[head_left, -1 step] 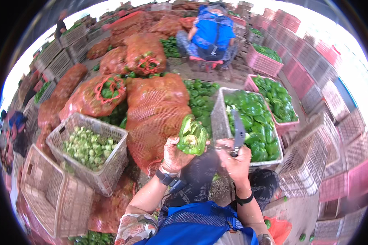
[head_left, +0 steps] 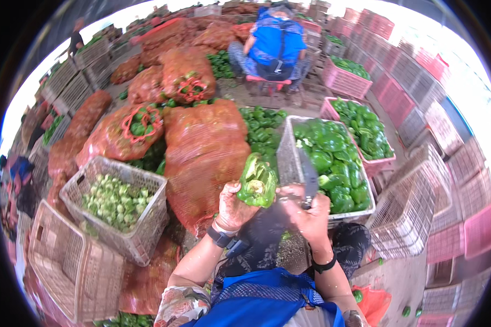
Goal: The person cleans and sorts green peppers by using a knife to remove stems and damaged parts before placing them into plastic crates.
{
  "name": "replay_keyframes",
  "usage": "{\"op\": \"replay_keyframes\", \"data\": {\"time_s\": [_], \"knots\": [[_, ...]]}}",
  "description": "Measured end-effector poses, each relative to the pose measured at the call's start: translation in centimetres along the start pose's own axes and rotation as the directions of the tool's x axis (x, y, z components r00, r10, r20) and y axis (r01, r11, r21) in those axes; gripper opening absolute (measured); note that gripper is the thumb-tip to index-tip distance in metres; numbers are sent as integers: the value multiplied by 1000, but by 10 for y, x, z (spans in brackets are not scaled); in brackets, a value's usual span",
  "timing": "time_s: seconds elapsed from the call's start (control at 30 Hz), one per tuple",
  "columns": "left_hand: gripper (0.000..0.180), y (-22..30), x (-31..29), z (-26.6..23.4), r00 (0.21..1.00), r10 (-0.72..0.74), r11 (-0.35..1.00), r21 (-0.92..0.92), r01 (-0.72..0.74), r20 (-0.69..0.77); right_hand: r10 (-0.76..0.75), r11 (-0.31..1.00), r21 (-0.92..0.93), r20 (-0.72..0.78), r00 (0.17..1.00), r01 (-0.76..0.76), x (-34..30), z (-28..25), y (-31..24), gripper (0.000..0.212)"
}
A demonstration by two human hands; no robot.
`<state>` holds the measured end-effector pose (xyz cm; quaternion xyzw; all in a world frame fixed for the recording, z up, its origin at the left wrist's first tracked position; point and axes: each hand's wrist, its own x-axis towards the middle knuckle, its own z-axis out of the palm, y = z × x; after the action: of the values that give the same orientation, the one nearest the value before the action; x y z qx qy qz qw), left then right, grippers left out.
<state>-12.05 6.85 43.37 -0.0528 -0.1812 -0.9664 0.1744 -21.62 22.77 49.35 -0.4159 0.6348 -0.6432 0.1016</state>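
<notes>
Crates of pale, dirty plastic fill the left edge of my feed: one tilted crate (head_left: 90, 259) leans beside another crate (head_left: 139, 245) filled with pale green chunks (head_left: 117, 201). Next to these I have a bulging red mesh sack (head_left: 204, 158) lying behind the working space. In front of the sack I see the left hand (head_left: 232, 207) gripping a cut green pepper (head_left: 257, 182). The pepper sits up at the fingertips, above the palm, with the thumb pressed along its left side and the open, pale inside facing my camera. To the right, apart from the pepper, a dark knife blade (head_left: 310, 177) points upward. The right hand (head_left: 313, 218) is closed around the knife's handle; its thumb side is blurred, so I cannot tell exactly where that thumb rests. Beyond it stands a grey crate (head_left: 288, 163) heaped with green peppers (head_left: 341, 161), then a pink crate (head_left: 383, 167) of more peppers.
</notes>
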Motion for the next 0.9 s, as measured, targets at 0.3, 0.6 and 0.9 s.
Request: {"op": "replay_keyframes", "data": {"time_s": [0.3, 0.6, 0.9], "knots": [[74, -46, 29, 35, 971, -237, 926, 301, 228, -6, 11, 944, -326, 176, 984, 48, -2, -47, 9, 48], [68, -97, 45, 60, 949, 313, 700, 668, -255, 34, -139, 871, -485, -391, 910, -76, -7, -56, 60, 45], [53, -77, 85, 62, 981, 110, 860, 511, -15, -158, 454, 671, 731, -535, 713, 122, -9, -120, 23, 19]]}}
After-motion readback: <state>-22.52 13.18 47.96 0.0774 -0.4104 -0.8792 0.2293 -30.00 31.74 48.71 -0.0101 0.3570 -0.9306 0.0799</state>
